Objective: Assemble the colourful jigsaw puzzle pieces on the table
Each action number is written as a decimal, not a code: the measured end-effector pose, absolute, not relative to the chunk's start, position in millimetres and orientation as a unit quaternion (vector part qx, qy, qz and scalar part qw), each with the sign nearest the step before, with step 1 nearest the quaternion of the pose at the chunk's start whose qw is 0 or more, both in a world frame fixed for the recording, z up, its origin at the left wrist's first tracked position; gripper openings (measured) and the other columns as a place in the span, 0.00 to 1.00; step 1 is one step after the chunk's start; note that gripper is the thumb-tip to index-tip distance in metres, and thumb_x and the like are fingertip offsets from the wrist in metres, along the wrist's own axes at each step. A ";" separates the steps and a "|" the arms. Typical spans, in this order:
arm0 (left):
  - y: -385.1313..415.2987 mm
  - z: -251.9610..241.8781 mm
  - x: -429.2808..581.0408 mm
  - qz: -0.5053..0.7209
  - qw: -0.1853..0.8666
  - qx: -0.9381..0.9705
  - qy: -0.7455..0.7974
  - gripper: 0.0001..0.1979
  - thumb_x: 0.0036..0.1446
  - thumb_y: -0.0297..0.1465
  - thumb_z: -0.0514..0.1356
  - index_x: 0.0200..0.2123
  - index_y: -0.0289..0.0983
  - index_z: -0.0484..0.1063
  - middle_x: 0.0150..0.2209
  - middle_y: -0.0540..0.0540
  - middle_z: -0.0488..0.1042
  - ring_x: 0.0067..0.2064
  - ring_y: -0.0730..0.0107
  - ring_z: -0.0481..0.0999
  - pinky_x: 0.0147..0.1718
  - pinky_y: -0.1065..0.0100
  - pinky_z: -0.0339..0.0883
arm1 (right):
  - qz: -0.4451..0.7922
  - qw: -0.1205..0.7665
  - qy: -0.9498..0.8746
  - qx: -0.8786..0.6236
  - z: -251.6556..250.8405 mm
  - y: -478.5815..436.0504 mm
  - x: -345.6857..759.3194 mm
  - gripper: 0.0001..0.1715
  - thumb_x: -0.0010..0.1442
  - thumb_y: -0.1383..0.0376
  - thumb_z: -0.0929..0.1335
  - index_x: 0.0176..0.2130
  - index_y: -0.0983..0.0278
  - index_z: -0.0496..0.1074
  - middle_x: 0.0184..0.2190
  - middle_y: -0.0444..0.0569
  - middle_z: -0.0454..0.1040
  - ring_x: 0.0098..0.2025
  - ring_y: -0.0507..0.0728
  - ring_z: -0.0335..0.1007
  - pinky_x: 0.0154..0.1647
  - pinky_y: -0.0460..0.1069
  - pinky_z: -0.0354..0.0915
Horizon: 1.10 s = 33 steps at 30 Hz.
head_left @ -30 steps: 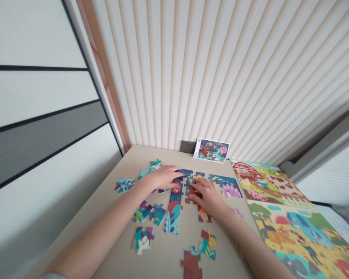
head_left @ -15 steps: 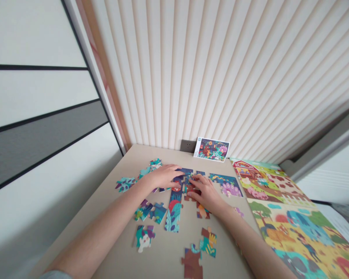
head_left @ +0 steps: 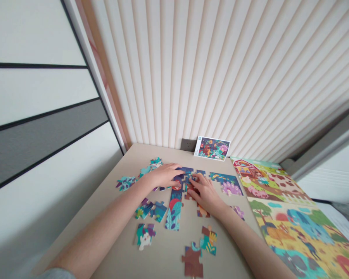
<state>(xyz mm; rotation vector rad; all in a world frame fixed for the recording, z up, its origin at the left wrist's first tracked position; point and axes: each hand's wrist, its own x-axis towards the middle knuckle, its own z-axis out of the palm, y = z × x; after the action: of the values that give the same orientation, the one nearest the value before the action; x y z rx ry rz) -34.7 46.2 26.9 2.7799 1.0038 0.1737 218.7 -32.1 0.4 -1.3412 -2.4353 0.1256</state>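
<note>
My left hand (head_left: pixel 165 175) lies over the top of a joined puzzle strip (head_left: pixel 173 217), its fingers stretched out and the thumb apart on the strip's dark upper part. Opposite it, my right hand (head_left: pixel 205 192) has bent fingers and thumb on a brown-and-teal puzzle piece (head_left: pixel 189 186) against the strip's right side. Part of that piece is hidden under the fingers. An orange piece (head_left: pixel 203 210) shows below the right palm. Right of this hand lies a joined section with a purple peacock-like tail (head_left: pixel 231 188).
Loose puzzle pieces lie at the left (head_left: pixel 125 183), among them a white-animal piece (head_left: pixel 145 236) and a brown piece (head_left: pixel 192 261) nearer me. A picture card (head_left: pixel 212 148) leans on the ribbed wall by a socket (head_left: pixel 188 145). Finished farm (head_left: pixel 267 182) and safari puzzles (head_left: pixel 302 236) cover the right.
Both hands stay almost where they were. The right fingers have shifted very slightly over the piece, and the view has tilted a little.
</note>
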 end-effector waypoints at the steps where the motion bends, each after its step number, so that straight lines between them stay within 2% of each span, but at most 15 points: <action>1: 46.2 26.7 -34.8 0.058 0.090 0.935 0.339 0.29 0.60 0.46 0.64 0.62 0.45 0.69 0.65 0.40 0.66 0.64 0.51 0.67 0.62 0.58 0.61 | 0.043 0.181 -0.860 -0.474 0.5 -32.7 218.0 0.21 0.70 0.57 0.66 0.59 0.58 0.72 0.60 0.57 0.66 0.61 0.65 0.64 0.60 0.60 0.62; 8: 45.9 26.9 -34.7 0.059 0.092 0.934 0.340 0.29 0.60 0.46 0.65 0.62 0.46 0.69 0.65 0.42 0.66 0.64 0.52 0.67 0.62 0.60 0.61 | 0.042 0.192 -0.856 -0.479 3.7 -35.1 215.5 0.21 0.70 0.61 0.64 0.60 0.57 0.71 0.61 0.57 0.66 0.61 0.65 0.64 0.60 0.60 0.62; 16: 47.4 25.9 -36.2 0.053 0.098 0.936 0.334 0.30 0.61 0.49 0.62 0.64 0.46 0.67 0.66 0.41 0.64 0.65 0.52 0.66 0.63 0.58 0.60 | 0.064 0.183 -0.838 -0.509 10.1 -56.2 227.8 0.25 0.65 0.54 0.69 0.59 0.56 0.72 0.58 0.55 0.70 0.59 0.67 0.66 0.61 0.62 0.62; 23: 46.6 23.5 -34.6 0.059 0.074 0.938 0.335 0.29 0.62 0.49 0.62 0.63 0.46 0.68 0.65 0.41 0.66 0.64 0.52 0.67 0.62 0.58 0.61 | 0.049 0.179 -0.843 -0.504 10.7 -58.9 222.8 0.21 0.69 0.59 0.65 0.59 0.55 0.72 0.58 0.55 0.69 0.60 0.66 0.65 0.62 0.61 0.61; 28: 46.1 21.9 -31.3 0.084 0.056 0.939 0.328 0.24 0.63 0.46 0.61 0.60 0.44 0.71 0.61 0.41 0.69 0.61 0.53 0.70 0.61 0.57 0.62 | 0.051 0.186 -0.833 -0.518 9.8 -50.9 219.0 0.20 0.70 0.63 0.64 0.58 0.55 0.74 0.57 0.54 0.71 0.57 0.63 0.67 0.60 0.59 0.62; 33: 48.7 19.7 -32.8 0.090 0.064 0.939 0.325 0.20 0.65 0.37 0.59 0.60 0.45 0.71 0.61 0.42 0.69 0.61 0.56 0.69 0.61 0.60 0.62 | 0.087 0.202 -0.820 -0.528 2.0 -34.5 222.3 0.17 0.68 0.65 0.66 0.54 0.55 0.77 0.52 0.51 0.74 0.53 0.61 0.68 0.58 0.56 0.63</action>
<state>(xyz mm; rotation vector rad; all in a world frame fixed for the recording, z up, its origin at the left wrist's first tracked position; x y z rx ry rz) -32.8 48.7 19.7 2.8365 0.9811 0.2730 222.3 -34.5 2.0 -1.4748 -2.2890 0.2440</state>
